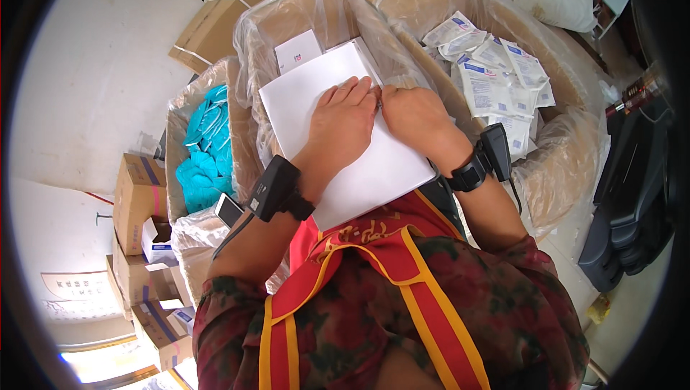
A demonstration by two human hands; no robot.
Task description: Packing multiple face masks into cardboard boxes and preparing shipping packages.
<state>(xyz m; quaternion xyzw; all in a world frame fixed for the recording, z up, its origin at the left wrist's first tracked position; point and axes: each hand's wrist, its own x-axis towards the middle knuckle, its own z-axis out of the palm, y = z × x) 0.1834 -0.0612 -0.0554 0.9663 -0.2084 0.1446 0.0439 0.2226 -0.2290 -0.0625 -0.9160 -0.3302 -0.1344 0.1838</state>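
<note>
A large white rectangular sheet or panel (352, 182) lies tilted in front of me, over the near part of a plastic-lined carton (287, 20). Flat on its upper part rests my left hand (343, 118), fingers together and stretched out. At the panel's right edge, my right hand (418, 118) is closed, knuckles up. Its fingertips meet the left fingertips around a small dark spot, and whatever it grips is hidden. Beyond the panel, a small white box (298, 51) shows inside the carton. Both wrists carry black strapped devices.
To the left, a lined carton holds teal folded masks (208, 142), with a phone (228, 209) on its near edge. White packets (496, 77) fill part of the lined carton at right. Brown boxes (140, 196) stack along the wall; a black chair part (625, 203) stands far right.
</note>
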